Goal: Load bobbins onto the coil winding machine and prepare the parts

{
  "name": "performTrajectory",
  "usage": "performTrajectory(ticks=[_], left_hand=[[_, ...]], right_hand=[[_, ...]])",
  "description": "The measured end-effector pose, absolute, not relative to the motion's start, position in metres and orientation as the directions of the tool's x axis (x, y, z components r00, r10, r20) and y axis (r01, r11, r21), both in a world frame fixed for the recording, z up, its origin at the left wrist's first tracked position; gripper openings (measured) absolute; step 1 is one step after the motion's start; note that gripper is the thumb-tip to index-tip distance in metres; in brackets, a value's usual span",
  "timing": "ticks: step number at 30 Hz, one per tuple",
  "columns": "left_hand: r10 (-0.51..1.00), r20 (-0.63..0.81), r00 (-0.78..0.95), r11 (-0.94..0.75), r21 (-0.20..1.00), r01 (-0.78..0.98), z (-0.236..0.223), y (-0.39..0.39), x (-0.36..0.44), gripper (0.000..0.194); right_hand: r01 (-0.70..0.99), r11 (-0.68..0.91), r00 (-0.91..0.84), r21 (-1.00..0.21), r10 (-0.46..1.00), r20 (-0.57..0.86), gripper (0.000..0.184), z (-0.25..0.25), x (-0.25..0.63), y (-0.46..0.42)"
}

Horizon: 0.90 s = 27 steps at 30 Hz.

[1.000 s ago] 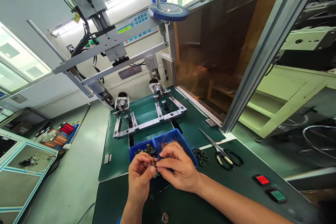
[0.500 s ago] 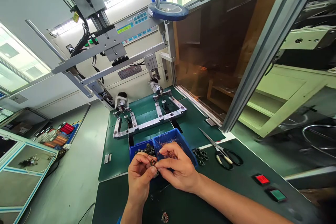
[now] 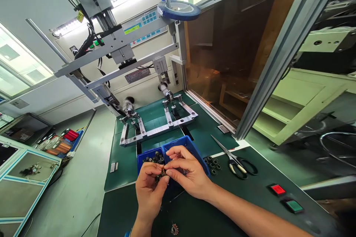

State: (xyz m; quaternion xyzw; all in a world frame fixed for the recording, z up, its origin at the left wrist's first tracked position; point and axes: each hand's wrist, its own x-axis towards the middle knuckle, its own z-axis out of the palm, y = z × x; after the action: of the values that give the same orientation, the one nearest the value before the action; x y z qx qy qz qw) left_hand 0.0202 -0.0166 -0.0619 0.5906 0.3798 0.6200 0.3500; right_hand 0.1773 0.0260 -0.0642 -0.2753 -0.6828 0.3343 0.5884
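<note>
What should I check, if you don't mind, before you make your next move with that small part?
1. Small part pinched between left hand and right hand: ok.
2. Wire ends on the part: cannot tell, fingers hide them.
3. Blue bins just beyond the hands: ok, within reach.
4. Scissors on the mat, apart from the hands: ok.
5. Ring lying flat on the mat, apart from the hands: ok.
6. Metal fixture: cannot tell whether anything is loaded in it.
</note>
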Motion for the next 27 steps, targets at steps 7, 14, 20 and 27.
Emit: performTrajectory(ticks=[7,14,20,27], left_hand=[[0.964,0.266,0.011,-0.266,0.963,-0.054,-0.060,-0.016,0.015,0.031],[0.967,0.037,0.254,0.045,0.950,-0.308,-0.060,-0.008,0.011,0.031],[0.966,-0.086,0.245,0.139,0.968,-0.209,-0.061,-0.010,0.013,0.034],[0.957,-0.099,0.271,0.151,0.972,-0.178,-0.062,-0.013,0.014,0.030]], right_hand=[[-0.010,0.596,-0.261,-0.803,0.774,0.577,0.014,-0.060,0.181,0.028],[-0.013,0.545,-0.366,-0.838,0.777,0.511,0.009,-0.059,0.185,0.030],[-0.101,0.419,-0.360,-0.902,0.830,0.426,0.015,-0.057,0.186,0.033],[-0.109,0.423,-0.387,-0.899,0.815,0.431,0.022,-0.060,0.187,0.033]])
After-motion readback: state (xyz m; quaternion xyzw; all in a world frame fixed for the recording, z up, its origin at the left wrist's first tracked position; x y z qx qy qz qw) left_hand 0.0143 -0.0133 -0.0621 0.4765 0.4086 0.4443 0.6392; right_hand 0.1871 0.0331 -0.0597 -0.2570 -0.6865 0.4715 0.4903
